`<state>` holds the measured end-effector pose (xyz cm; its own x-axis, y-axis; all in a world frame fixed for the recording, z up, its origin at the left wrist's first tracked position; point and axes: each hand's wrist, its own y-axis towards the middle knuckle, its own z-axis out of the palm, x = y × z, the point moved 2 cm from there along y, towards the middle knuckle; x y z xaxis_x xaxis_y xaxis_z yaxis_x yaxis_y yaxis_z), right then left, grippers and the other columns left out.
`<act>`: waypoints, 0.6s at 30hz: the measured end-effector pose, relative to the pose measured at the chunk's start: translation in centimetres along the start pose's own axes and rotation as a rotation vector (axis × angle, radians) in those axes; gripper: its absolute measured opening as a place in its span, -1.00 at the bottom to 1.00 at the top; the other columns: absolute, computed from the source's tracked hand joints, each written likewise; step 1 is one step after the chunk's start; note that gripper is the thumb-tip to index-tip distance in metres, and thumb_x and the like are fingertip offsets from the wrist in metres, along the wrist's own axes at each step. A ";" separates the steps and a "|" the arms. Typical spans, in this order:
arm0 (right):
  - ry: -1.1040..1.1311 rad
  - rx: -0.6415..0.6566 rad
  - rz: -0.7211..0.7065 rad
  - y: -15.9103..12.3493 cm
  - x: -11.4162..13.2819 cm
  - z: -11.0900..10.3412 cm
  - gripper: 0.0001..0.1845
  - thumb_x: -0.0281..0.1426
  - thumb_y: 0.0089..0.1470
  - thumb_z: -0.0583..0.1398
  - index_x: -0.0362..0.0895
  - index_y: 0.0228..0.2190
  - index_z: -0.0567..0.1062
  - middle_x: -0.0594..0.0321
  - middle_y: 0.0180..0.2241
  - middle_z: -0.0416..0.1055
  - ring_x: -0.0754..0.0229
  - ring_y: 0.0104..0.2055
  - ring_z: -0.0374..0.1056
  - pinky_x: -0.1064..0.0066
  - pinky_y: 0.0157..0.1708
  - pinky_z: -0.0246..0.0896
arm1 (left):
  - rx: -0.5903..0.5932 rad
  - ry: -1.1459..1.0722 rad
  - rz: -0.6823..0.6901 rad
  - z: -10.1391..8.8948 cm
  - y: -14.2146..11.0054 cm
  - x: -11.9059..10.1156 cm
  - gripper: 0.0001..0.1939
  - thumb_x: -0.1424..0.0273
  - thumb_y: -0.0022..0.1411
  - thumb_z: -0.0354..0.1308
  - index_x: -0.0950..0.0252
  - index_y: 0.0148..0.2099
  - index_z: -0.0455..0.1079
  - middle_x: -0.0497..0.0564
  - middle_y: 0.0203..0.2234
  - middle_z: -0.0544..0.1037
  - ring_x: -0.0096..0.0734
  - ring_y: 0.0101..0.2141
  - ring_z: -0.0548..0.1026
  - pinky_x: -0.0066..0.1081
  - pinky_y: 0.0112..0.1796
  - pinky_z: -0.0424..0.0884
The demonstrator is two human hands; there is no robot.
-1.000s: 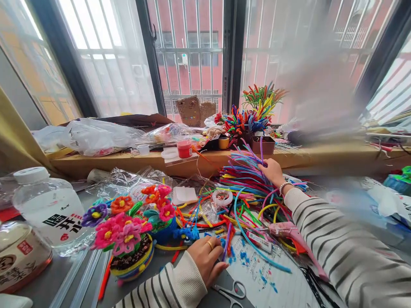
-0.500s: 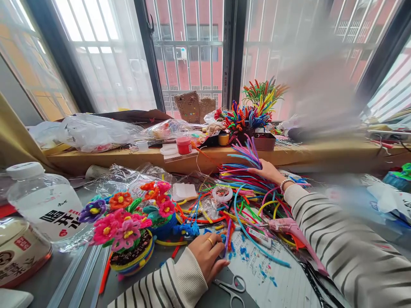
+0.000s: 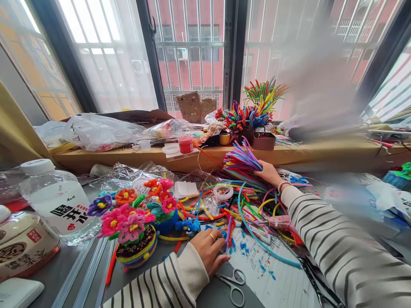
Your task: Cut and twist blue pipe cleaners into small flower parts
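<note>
My right hand [image 3: 269,173] is closed around a thick bundle of pipe cleaners [image 3: 241,159], mostly purple, pink and blue, their ends fanning out leftward above the pile. My left hand [image 3: 208,252] rests low on the table, fingers curled. A short purple pipe cleaner [image 3: 229,231] runs down to its fingertips and seems held there; the grip is partly hidden. Small scissors [image 3: 233,284] lie just right of that hand. Blue fuzz bits are scattered on a written paper sheet [image 3: 266,282]. A long light-blue pipe cleaner [image 3: 269,252] curves across the paper.
Pipe-cleaner flowers fill a striped pot [image 3: 138,252] and a blue pot [image 3: 165,222] at left. Beyond stand a water bottle [image 3: 61,205] and clear glue sticks [image 3: 86,273]. A pink glue gun [image 3: 279,221] lies under my right forearm. The wooden sill [image 3: 144,160] holds bags and tubs.
My right hand has tilted the bundle and drawn more stems together, so it sits higher off the pile. The view has shifted slightly left; my left hand stays put.
</note>
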<state>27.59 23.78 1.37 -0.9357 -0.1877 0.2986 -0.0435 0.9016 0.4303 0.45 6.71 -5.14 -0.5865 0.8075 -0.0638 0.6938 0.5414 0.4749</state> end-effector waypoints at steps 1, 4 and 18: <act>0.033 -0.037 0.035 0.0 -0.4 -0.4 -0.69 -0.35 -0.22 0.08 -0.16 -0.33 0.33 0.20 -0.41 0.35 0.19 -0.38 0.25 0.45 -0.40 0.10 | -0.004 -0.001 0.004 0.2 0.0 0.1 -0.62 0.17 0.08 -0.26 0.30 -0.30 0.26 0.07 -0.38 0.35 -0.40 -0.38 0.30 -0.38 -0.37 0.27; 0.136 -0.163 0.144 -0.1 -1.7 -1.5 -0.69 -0.32 -0.21 0.08 -0.19 -0.35 0.34 0.18 -0.44 0.37 0.20 -0.41 0.25 0.44 -0.42 0.10 | -0.005 -0.004 0.012 0.5 -0.1 0.3 -0.63 0.17 0.08 -0.25 0.29 -0.30 0.26 0.06 -0.38 0.36 -0.40 -0.38 0.30 -0.38 -0.39 0.27; 0.268 -0.161 0.129 -0.2 -2.7 -2.3 -0.63 -0.24 -0.18 0.06 -0.22 -0.32 0.34 0.16 -0.41 0.37 0.20 -0.39 0.25 0.39 -0.36 0.12 | -0.022 0.000 0.022 0.6 -0.1 0.4 -0.59 0.15 0.08 -0.29 0.31 -0.32 0.27 0.07 -0.39 0.35 -0.41 -0.39 0.30 -0.40 -0.41 0.26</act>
<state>30.92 23.21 2.49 -0.8038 -0.1915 0.5632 0.1446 0.8555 0.4973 0.41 7.13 -5.76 -0.5712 0.8191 -0.0526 0.6972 0.5180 0.4955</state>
